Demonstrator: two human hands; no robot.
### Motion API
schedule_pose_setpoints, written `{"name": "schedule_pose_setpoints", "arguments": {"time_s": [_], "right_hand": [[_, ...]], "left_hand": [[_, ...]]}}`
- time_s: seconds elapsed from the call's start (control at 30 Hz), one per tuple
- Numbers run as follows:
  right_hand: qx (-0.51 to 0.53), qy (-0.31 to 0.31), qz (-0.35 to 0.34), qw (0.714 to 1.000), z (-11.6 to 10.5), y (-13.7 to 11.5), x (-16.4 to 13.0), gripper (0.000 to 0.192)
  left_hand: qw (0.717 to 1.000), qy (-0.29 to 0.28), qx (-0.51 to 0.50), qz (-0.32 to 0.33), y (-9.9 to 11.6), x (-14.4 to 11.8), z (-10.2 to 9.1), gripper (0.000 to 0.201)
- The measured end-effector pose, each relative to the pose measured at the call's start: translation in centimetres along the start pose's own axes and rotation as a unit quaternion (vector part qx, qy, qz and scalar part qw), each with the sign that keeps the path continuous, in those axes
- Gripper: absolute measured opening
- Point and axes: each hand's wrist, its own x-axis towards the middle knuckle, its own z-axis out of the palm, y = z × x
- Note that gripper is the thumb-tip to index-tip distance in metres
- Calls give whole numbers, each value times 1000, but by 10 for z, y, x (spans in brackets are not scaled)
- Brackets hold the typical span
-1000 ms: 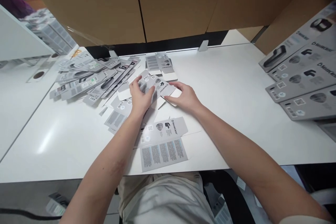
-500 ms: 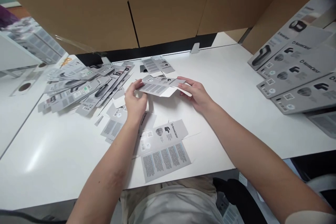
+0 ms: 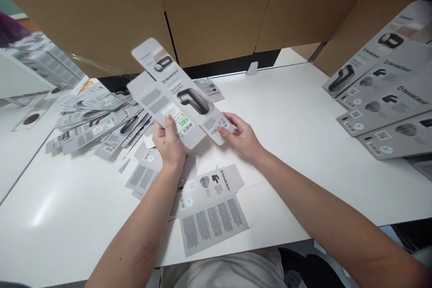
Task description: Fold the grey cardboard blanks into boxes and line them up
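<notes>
Between my hands a grey printed folding carton (image 3: 189, 99), flat and unfolded, is held up tilted above the table, its product picture facing me. My left hand (image 3: 171, 144) grips its lower left panel, thumb on the printed front near a green label. At the lower right end, my right hand (image 3: 241, 137) pinches the narrow flap between thumb and fingers. Another flat carton (image 3: 211, 184) lies below on the table with its text panel toward me. More flat cartons (image 3: 143, 173) are partly hidden behind my left forearm.
A fanned pile of flat cartons (image 3: 91, 121) lies at the left. Larger printed cartons (image 3: 374, 94) lean at the right. Brown cardboard (image 3: 216, 13) walls the back of the white table (image 3: 286, 112). Stacked boxes (image 3: 50, 63) stand at the far left.
Both hands have turned the carton from nearly level to upright, so its product picture now faces me. The right hand has shifted slightly lower, to the end flap.
</notes>
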Motion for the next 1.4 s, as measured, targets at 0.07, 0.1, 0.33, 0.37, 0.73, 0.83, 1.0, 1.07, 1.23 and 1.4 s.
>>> {"name": "schedule_pose_setpoints", "arguments": {"time_s": [0.07,0.1,0.33,0.37,0.73,0.83,1.0,1.07,1.23,1.4], "right_hand": [[39,-46,44,997,4,-2,-5,55],[62,-59,68,994,5,-3,-6,55],[188,-128,167,959,7,-12,-6,54],[201,-131,179,954,7,-12,-5,53],[257,-77,211,940,2,-17,0,49],[243,-37,203,948,2,-16,1,50],[203,26,171,964,1,-11,5,58],[185,45,153,970,0,-8,5,69],[138,66,66,986,-1,-9,0,84],[89,-19,-9,996,-2,-10,-8,73]], "left_hand": [[995,-32,-36,-89,0,-1,0,34],[989,-53,-52,-127,2,-1,-1,36],[934,-297,-58,-187,36,-5,-3,94],[928,-316,-59,-190,38,-5,-4,101],[912,-380,-40,-148,28,-3,-14,139],[908,-378,-49,-173,28,-3,-13,142],[899,-317,-141,-266,31,-2,-9,117],[904,-263,-190,-278,33,-3,-8,111],[915,-192,-225,-273,39,-4,-3,102],[913,-218,-205,-278,43,-4,-1,95]]}}
